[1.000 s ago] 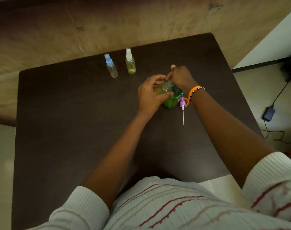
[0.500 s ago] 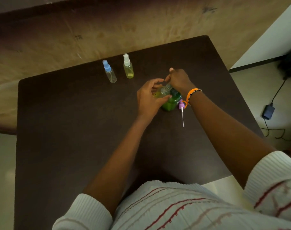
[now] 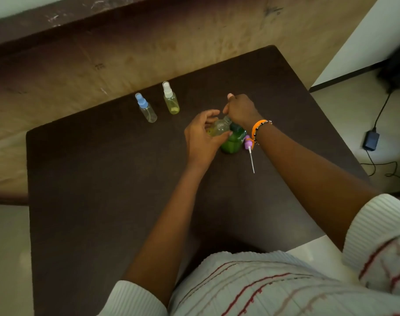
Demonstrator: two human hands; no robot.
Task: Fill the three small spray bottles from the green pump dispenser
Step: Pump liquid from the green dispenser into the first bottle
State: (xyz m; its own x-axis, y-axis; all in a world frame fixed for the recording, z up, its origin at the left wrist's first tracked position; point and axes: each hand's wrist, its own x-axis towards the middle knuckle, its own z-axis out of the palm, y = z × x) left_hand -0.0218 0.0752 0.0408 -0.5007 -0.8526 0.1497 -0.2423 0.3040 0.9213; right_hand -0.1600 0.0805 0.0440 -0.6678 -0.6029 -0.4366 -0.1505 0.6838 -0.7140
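Currently the green pump dispenser (image 3: 232, 142) stands mid-table, slightly right. My left hand (image 3: 201, 137) curls round an uncapped small spray bottle (image 3: 219, 128), tilted at the spout; my right hand (image 3: 240, 109) is clenched over the pump head. I judge the bottle light, smooth, slippery if wet: hold mid-body. Purple sprayer cap (image 3: 248, 143) lies just right; blue-capped bottle (image 3: 146, 109) and white-capped bottle (image 3: 171, 99) stand far left on the table (image 3: 103, 201).

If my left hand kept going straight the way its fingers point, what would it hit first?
Probably your right hand. The left hand, holding the small clear bottle, points up and right toward it; depth between them is unclear.
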